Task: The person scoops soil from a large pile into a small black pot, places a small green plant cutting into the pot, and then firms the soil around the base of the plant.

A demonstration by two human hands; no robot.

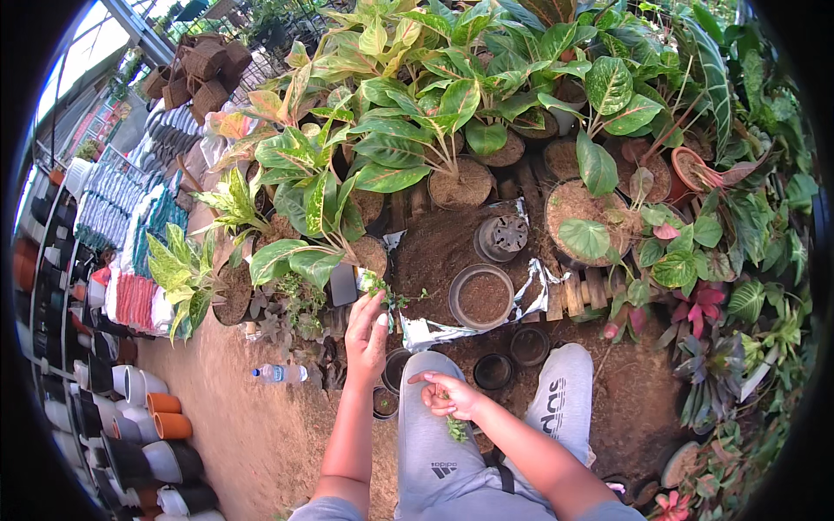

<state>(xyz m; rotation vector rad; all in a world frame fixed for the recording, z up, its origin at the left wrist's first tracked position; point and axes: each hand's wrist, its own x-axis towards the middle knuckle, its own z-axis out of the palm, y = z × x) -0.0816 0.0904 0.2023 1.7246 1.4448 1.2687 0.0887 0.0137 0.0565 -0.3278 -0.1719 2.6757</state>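
Note:
My left hand (366, 338) reaches forward with its fingers extended. Its fingertips meet a small leafy green sprig (373, 282) at the left edge of a soil-covered sheet (423, 251); whether they grip it is unclear. Above my knee, my right hand (449, 396) is curled around a small green cutting (457, 428), whose leaves hang below the fingers. On the sheet stands a round pot filled with soil (482, 297). Behind it a dark plastic pot (503, 237) rests upside down, its slotted base upward.
Potted aglaonemas (391, 146) crowd the slatted wooden bench (589, 290). A dark phone-like object (343, 284) lies left of the sheet. Small black pots (492, 371) stand on the ground near my knees. A water bottle (280, 373) lies left; stacked pots (171, 424) line the far-left shelves.

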